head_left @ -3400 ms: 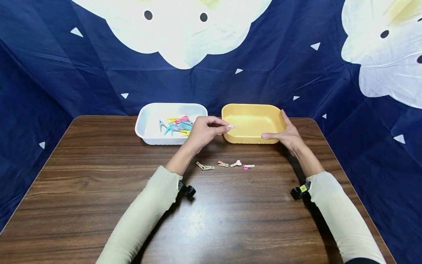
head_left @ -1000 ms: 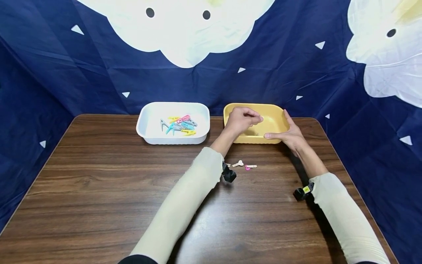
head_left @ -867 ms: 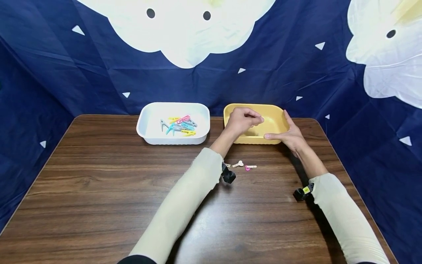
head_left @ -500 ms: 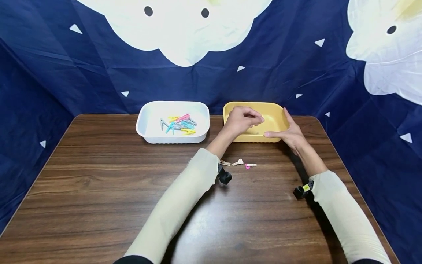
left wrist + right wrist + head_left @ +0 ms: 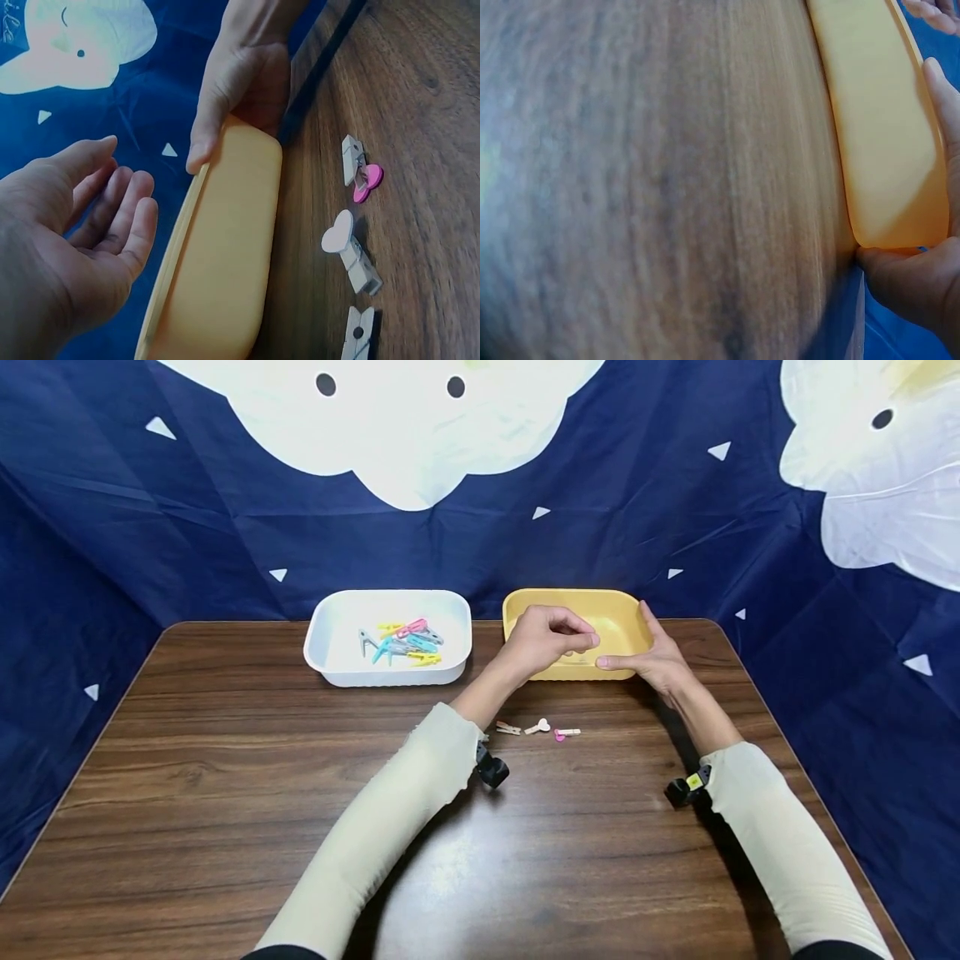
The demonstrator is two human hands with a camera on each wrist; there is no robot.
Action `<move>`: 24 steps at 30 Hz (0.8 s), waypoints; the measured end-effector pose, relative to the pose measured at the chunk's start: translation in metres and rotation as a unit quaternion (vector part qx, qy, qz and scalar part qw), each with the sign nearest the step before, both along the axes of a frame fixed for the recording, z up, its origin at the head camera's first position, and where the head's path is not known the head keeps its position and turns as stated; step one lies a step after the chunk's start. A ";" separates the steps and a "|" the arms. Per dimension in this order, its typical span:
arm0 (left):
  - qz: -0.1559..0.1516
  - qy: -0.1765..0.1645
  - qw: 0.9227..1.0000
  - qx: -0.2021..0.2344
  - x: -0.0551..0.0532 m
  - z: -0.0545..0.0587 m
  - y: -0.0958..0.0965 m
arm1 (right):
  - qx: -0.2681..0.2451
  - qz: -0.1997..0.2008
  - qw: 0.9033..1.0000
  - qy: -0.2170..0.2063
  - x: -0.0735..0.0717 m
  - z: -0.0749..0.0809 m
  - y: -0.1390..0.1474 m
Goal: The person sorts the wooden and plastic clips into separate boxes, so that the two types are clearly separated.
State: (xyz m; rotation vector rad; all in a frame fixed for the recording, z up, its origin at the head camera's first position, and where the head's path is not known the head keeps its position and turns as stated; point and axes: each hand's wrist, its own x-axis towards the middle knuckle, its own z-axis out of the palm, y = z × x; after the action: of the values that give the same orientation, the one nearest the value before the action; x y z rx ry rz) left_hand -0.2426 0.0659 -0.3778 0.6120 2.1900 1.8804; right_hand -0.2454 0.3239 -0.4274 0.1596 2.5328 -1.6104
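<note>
My left hand [image 5: 543, 639] is over the yellow tray [image 5: 555, 673], its fingers loosely curved. In the left wrist view nothing shows between its thumb and fingers [image 5: 139, 232]. A faint small thing [image 5: 581, 659] shows on the tray floor below. My right hand [image 5: 660, 664] grips the tray's right end, thumb on the front rim and fingers around the side. On the table in front lie a plain wooden clothespin [image 5: 508, 727], one with a white heart [image 5: 340, 231] and one with a pink heart [image 5: 368, 181].
A white tray [image 5: 322, 652] stands left of the yellow one, with several coloured plastic clothespins [image 5: 408, 645] inside. Behind both trays hangs a blue cloth [image 5: 225, 543]. My left sleeve [image 5: 420, 785] crosses the wooden table [image 5: 187, 793] and hides part of it.
My left hand has moved right from between the trays to over the yellow tray, and the small clothespin it pinched is out of its fingers. The right hand stays on the tray.
</note>
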 end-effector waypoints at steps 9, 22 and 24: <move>-0.018 0.013 1.000 0.019 0.009 0.002 -0.012 | -0.004 0.003 1.000 -0.002 -0.001 -0.003 -0.002; -0.047 0.006 0.999 0.017 0.018 0.006 -0.029 | -0.017 0.003 1.000 -0.001 -0.003 -0.002 -0.001; -0.046 0.007 0.999 0.010 0.019 0.006 -0.033 | -0.020 0.003 1.000 -0.001 -0.003 -0.003 0.000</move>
State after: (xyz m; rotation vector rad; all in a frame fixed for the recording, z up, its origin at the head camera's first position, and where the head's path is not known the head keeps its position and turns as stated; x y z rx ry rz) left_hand -0.2236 0.0334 -0.3719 0.7183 2.1151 1.8588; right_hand -0.2486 0.3236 -0.4302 0.1505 2.4962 -1.6556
